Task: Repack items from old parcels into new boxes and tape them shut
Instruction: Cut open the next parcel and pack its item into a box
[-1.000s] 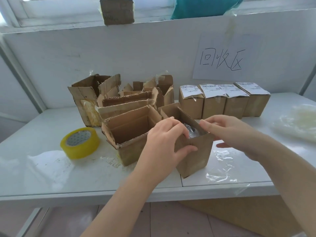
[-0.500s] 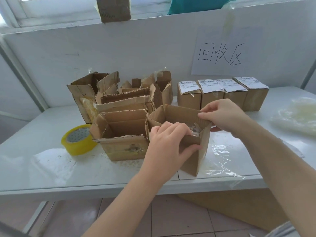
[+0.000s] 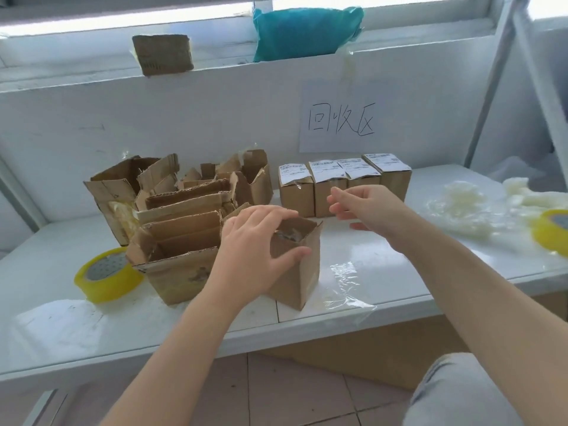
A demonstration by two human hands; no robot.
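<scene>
A small open cardboard box (image 3: 299,272) stands near the front edge of the white table (image 3: 384,272), with something shiny and plastic-wrapped inside. My left hand (image 3: 255,247) grips its top, fingers over the rim and thumb on the front wall. My right hand (image 3: 365,207) hovers to the right of the box, above the table, fingers spread and holding nothing. Behind it stand several sealed labelled parcels (image 3: 344,186) in a row. A yellow tape roll (image 3: 107,275) lies at the left.
Torn opened cartons (image 3: 178,216) crowd the left half of the table. Crumpled clear plastic (image 3: 467,207) and a second yellow tape roll (image 3: 551,232) lie at the right. Loose clear film (image 3: 347,287) lies by the front edge. A handwritten paper sign (image 3: 341,118) hangs on the back wall.
My right hand has let go of the box's right flap and lifted away to the right. My left hand keeps its hold on the box. The camera has tilted up.
</scene>
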